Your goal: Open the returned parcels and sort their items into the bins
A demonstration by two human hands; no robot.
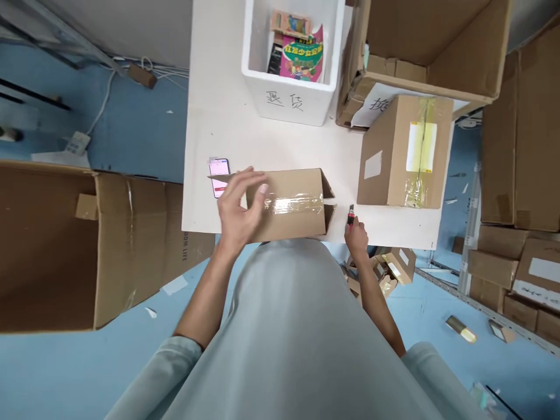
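Observation:
A small cardboard box (297,181) lies near the table's front edge, with clear tape along its upper face and the end flaps on its right sticking out. My left hand (240,204) is over the box's left end, thumb and fingers apart and nothing held; whether it touches the cardboard I cannot tell. To the right of the box, my right hand (357,238) is closed around a red and black utility knife (351,214), its tip pointing away from me. Beyond my left fingers lies a phone (219,169) with its screen lit.
A white bin (291,102) with packaged items stands at the back. Right of it are a large open carton (433,87) and a taped box (380,157). Another open carton (140,233) is left of the table (201,128); more boxes (516,140) are stacked far right.

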